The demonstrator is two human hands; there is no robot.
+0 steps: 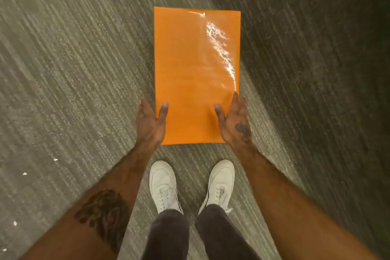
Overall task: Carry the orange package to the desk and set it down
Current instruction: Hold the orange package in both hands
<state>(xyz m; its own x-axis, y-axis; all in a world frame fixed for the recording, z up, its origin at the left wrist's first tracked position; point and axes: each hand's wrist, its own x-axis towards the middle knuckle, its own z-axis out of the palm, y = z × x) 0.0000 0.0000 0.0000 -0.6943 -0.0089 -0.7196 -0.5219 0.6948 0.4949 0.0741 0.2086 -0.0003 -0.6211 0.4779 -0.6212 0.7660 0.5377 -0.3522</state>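
A flat, glossy orange package (196, 69) is held level in front of me above the floor, its long side pointing away from me. My left hand (150, 123) grips its near left edge, thumb on top and fingers underneath. My right hand (233, 121) grips the near right edge the same way. A bright glare streak runs down the package's right side. No desk is in view.
Grey striped carpet (73, 69) covers the whole floor, blurred by motion. My two white sneakers (163, 186) (220, 183) and dark trouser legs stand below the package. A few small white scraps (55, 159) lie on the carpet at the left. The right side is in shadow.
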